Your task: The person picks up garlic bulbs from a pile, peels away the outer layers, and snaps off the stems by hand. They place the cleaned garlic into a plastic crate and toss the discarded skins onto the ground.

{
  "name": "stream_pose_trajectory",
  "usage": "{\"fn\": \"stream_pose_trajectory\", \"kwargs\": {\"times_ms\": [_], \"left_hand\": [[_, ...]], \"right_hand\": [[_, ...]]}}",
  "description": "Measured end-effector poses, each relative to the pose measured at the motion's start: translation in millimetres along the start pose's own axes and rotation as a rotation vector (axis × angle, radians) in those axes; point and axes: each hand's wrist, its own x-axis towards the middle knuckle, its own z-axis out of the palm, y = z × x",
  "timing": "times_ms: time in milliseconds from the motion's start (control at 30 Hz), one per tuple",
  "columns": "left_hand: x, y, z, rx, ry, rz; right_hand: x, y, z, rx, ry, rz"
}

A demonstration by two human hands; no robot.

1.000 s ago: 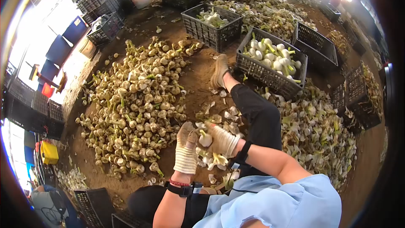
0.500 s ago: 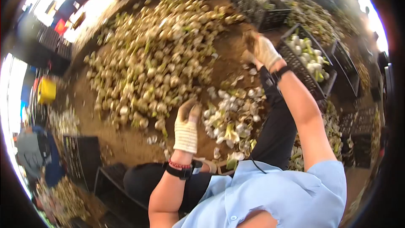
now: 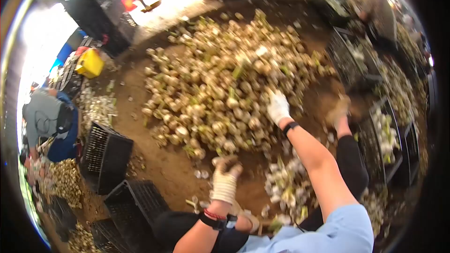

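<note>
garlic pile point(image 3: 220, 93) spreads broadly over the dirt floor point(image 3: 140, 159). the right hand point(image 3: 279, 105), gloved, reaches into the pile's near right part, fingers against it; how wide they are spread, i cannot tell. the left hand point(image 3: 225, 173), gloved too, is just short of the pile's near edge, fingers curled; blur hides whether they hold anything. loose white peelings point(image 3: 288, 185) lie off the pile's near right side, a crate point(image 3: 372, 145) of white bulbs point(image 3: 386, 131) stands to its right, and a yellow container point(image 3: 90, 63) to its left.
</note>
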Motion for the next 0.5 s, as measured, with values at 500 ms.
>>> {"fn": "stream_pose_trajectory", "kwargs": {"times_ms": [500], "left_hand": [[-2.1,20.8,21.5,-0.141,-0.47,0.032]], "right_hand": [[-129.5,-80.2,-146.1,2.03,-0.683,0.643]]}}
